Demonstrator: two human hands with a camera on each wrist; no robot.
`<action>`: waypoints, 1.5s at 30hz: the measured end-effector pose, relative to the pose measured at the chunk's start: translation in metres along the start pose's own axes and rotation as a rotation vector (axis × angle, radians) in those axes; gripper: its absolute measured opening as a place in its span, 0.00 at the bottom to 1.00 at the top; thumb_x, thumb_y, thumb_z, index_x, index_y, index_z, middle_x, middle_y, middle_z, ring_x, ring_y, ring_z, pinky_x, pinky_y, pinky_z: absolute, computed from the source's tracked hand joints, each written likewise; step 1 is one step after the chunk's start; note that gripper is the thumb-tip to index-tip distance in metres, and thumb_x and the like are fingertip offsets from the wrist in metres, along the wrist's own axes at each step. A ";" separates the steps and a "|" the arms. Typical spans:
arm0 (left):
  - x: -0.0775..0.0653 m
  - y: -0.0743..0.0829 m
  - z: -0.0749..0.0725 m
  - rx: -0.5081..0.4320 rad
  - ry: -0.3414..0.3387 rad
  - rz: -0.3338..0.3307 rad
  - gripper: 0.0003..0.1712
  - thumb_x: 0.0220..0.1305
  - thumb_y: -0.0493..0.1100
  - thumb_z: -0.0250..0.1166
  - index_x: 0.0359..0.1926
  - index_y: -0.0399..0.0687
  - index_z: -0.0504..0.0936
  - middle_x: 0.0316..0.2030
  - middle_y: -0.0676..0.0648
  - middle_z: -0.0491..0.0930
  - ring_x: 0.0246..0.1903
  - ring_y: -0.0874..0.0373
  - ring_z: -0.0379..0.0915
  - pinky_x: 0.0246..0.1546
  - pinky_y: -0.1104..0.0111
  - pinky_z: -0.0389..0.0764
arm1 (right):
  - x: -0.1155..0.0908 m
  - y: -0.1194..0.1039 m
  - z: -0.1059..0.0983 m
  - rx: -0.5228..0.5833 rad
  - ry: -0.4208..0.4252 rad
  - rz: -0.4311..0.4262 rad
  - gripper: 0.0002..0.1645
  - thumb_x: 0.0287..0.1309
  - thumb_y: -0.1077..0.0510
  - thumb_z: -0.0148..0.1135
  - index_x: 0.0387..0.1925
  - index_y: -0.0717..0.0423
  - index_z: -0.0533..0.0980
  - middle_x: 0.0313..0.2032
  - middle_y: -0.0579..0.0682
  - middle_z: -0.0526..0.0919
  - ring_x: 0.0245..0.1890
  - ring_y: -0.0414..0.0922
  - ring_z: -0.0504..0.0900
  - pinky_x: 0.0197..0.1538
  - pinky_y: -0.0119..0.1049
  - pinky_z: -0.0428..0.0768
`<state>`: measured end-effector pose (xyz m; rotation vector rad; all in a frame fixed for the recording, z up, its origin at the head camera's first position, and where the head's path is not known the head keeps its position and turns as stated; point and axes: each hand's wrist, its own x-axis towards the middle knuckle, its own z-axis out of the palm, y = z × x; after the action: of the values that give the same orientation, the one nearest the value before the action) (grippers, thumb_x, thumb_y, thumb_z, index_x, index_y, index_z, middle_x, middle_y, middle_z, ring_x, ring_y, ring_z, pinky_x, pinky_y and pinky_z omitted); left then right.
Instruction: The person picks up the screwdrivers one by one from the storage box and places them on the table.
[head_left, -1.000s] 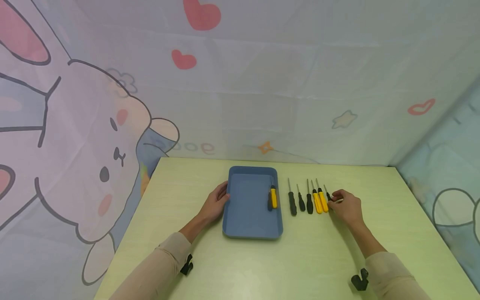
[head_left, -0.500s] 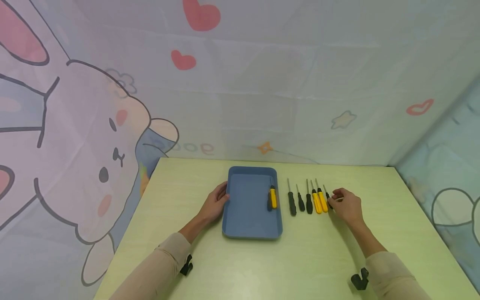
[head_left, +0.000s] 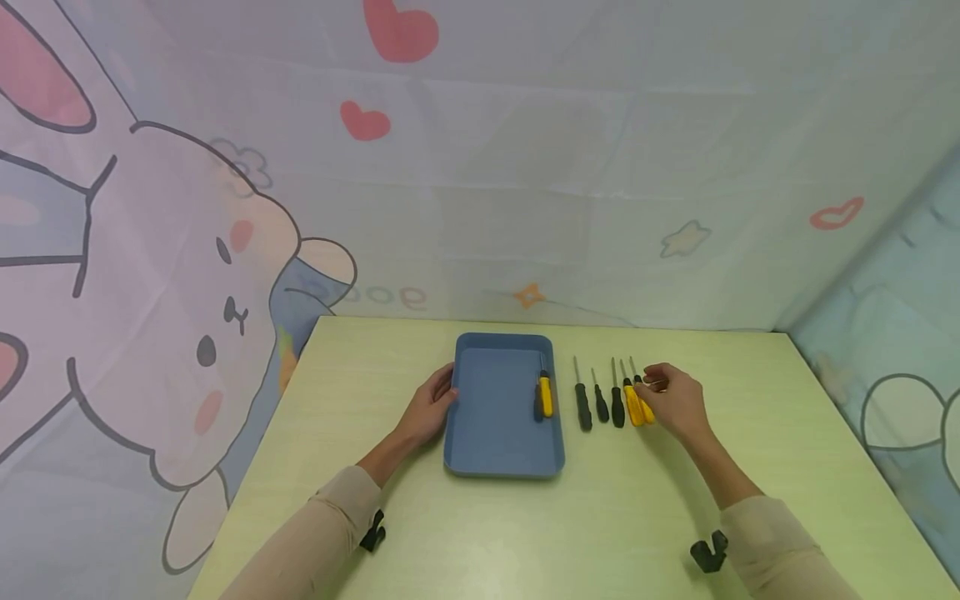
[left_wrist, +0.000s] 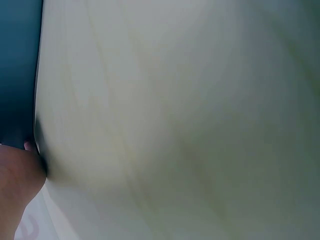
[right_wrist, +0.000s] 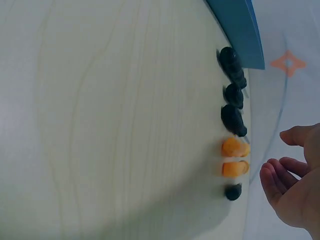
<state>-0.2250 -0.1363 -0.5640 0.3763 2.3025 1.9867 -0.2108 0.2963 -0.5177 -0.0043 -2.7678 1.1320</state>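
My left hand [head_left: 429, 408] holds the left rim of a blue tray [head_left: 487, 462], its thumb over the edge; in the left wrist view the hand [left_wrist: 19, 175] shows only in part, against the tray wall [left_wrist: 19, 75]. Inside the tray lie a yellow-handled screwdriver [head_left: 546, 396] and a dark-handled one [head_left: 538, 407]. My right hand [head_left: 678, 404] is over the two yellow screwdrivers [head_left: 633, 408], partly covering the right one. In the right wrist view its thumb and fingers stand apart with nothing between them. A small black screwdriver [right_wrist: 233, 192] lies at that end of the row, hidden in the head view.
Three black-handled screwdrivers, including a long one [head_left: 583, 408], lie between the tray and the yellow pair, tips toward the back wall. The pale table [head_left: 480, 542] ends at a printed cloth backdrop [head_left: 510, 208]. Black wrist mounts [head_left: 709, 552] hang below the sleeves.
My right hand has moved left, from the small black screwdriver at the row's right end to over the yellow ones. The left hand and tray stay put.
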 end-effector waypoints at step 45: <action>-0.001 -0.002 -0.001 0.029 -0.004 0.005 0.33 0.81 0.31 0.52 0.81 0.30 0.55 0.79 0.31 0.58 0.79 0.37 0.55 0.78 0.51 0.61 | 0.001 -0.074 0.046 0.142 -0.128 -0.129 0.29 0.69 0.57 0.69 0.64 0.70 0.76 0.55 0.66 0.84 0.52 0.59 0.85 0.60 0.53 0.84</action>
<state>-0.2246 -0.1376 -0.5659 0.3888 2.3328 1.9548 -0.2144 0.2112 -0.4984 0.2680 -2.7408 1.3344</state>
